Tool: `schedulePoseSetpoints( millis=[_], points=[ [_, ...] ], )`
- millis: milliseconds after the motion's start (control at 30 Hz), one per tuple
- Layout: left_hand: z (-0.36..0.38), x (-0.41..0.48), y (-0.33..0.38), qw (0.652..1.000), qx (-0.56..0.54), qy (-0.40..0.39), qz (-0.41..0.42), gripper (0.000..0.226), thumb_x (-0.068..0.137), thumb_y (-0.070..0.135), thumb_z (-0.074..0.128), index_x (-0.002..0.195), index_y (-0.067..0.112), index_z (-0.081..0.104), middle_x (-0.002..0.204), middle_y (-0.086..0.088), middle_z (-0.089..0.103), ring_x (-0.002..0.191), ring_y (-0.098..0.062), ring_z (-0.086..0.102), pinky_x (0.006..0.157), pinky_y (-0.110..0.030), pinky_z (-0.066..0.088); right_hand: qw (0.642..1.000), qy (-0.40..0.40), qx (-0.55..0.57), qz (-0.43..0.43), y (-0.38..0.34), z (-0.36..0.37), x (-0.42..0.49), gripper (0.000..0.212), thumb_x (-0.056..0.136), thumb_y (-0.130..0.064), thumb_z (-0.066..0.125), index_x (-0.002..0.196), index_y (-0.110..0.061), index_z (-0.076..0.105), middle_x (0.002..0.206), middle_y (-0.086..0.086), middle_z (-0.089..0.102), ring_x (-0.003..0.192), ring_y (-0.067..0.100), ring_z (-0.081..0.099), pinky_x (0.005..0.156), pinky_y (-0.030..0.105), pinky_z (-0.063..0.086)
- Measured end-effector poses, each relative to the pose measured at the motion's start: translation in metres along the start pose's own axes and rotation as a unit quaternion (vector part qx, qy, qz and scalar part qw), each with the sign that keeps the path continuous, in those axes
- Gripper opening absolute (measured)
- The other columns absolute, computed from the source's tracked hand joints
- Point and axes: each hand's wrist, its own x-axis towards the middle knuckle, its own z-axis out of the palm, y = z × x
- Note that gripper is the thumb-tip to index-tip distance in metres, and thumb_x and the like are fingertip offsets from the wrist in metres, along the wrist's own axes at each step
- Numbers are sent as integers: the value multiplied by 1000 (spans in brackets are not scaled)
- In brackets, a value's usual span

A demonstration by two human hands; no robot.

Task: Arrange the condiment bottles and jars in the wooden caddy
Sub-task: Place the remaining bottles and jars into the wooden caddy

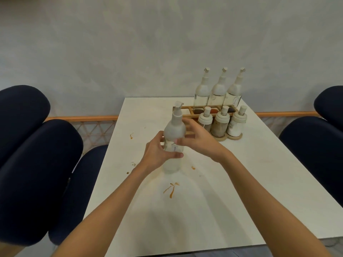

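A tall clear glass bottle with a cream pour-top [174, 130] stands upright near the middle of the white table [232, 182]. My left hand [159, 153] grips its glass body from the left. My right hand [196, 140] holds it from the right, just below the cream shoulder. The wooden caddy [187, 108] sits at the table's far side, right of centre. Three similar tall bottles [219, 89] stand in its back row. Three short cream-lidded jars [221, 123] stand in its front row. The caddy's left end slots look vacant.
Orange-brown sauce smears [171, 190] and small spots mark the table in front of the bottle. Dark blue cushioned chairs stand at the left [37, 164] and at the right [315, 141]. A grey wall with a wooden rail [81, 118] runs behind the table.
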Motion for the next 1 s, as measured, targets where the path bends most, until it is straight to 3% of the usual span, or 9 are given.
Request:
schedulePoseSetpoints(
  millis=[233, 467, 633, 767, 867, 1000],
  points=[
    [45, -5, 13, 999, -13, -37, -2, 95, 56, 42, 92, 136, 27, 44, 123, 5, 58, 111, -19, 57, 88, -33, 52, 999, 38, 6, -7, 18, -22, -18, 64, 75, -29, 81, 131, -28, 50, 120, -11, 61, 109, 9, 58, 90, 32, 52],
    [63, -11, 9, 997, -4, -72, -15, 88, 60, 41, 91, 132, 31, 42, 127, 7, 55, 111, -16, 53, 87, -30, 46, 1000, -6, -11, 17, 30, -39, -29, 60, 76, -18, 79, 125, -34, 48, 116, -16, 60, 104, 4, 59, 73, 16, 50],
    [60, -11, 8, 995, -16, -100, -24, 89, 60, 38, 91, 135, 31, 43, 133, 8, 54, 113, -14, 52, 94, -33, 47, 998, -38, -37, 18, 29, -49, -23, 60, 73, -13, 76, 127, -28, 53, 118, -9, 63, 107, 10, 62, 89, 30, 55],
    [57, -11, 6, 992, -23, -118, -37, 94, 60, 37, 92, 139, 30, 43, 138, 5, 54, 125, -20, 52, 105, -46, 46, 996, -81, -46, 8, 24, -56, -16, 52, 75, -3, 74, 106, -40, 56, 110, -13, 65, 103, 8, 63, 87, 25, 54],
    [57, -12, 5, 992, -35, -117, -39, 93, 58, 37, 92, 137, 32, 45, 136, 6, 55, 124, -19, 53, 104, -46, 47, 994, -85, -72, 10, 24, -59, -12, 51, 71, -8, 77, 104, -42, 55, 107, -17, 65, 101, 6, 63, 88, 26, 53],
    [58, -15, 5, 991, -49, -112, -46, 89, 61, 33, 92, 136, 30, 45, 135, 6, 56, 123, -17, 52, 104, -42, 47, 988, -48, -148, -3, 21, -53, -13, 62, 68, -30, 83, 118, -35, 47, 106, -21, 59, 97, 2, 58, 86, 28, 52]
  ],
)
